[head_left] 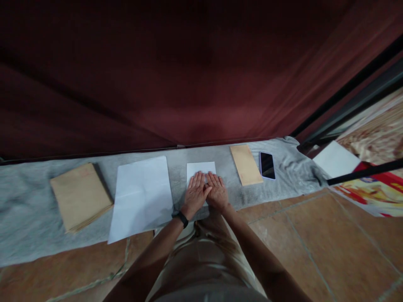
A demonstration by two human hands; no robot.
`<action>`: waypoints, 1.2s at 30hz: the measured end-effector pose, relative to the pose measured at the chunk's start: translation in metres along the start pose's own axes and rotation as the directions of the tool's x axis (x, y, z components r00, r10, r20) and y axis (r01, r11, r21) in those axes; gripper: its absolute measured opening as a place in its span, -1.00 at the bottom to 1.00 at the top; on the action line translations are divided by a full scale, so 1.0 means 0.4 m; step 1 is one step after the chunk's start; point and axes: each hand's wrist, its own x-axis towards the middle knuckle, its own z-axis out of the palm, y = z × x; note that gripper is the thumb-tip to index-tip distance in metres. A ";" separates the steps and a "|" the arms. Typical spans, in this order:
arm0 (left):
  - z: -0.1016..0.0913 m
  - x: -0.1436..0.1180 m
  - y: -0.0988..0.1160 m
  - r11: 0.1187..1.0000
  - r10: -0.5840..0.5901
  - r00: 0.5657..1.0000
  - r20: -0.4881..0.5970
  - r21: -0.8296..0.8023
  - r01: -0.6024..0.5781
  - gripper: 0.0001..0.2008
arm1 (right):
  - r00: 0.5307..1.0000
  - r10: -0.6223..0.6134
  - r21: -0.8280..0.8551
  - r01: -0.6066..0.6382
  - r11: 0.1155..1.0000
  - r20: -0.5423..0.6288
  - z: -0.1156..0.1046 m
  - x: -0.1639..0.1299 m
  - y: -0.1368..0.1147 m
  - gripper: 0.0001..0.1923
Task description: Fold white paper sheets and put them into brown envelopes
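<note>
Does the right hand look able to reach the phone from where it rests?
Probably yes: the right hand lies flat on the folded paper, and only the brown envelope lies between it and the phone.

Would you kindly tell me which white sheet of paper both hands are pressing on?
The small folded white sheet in the middle; the large white sheet left of it lies untouched.

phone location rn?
In the head view, the phone lies right of centre on the grey cloth, beside the single brown envelope and right of both hands.
</note>
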 end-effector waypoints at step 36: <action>-0.055 -0.210 0.009 0.970 0.208 0.974 0.085 0.111 -0.217 -0.41 | 0.996 -0.081 -0.017 0.082 0.997 0.030 0.002 0.015 -0.032 -0.45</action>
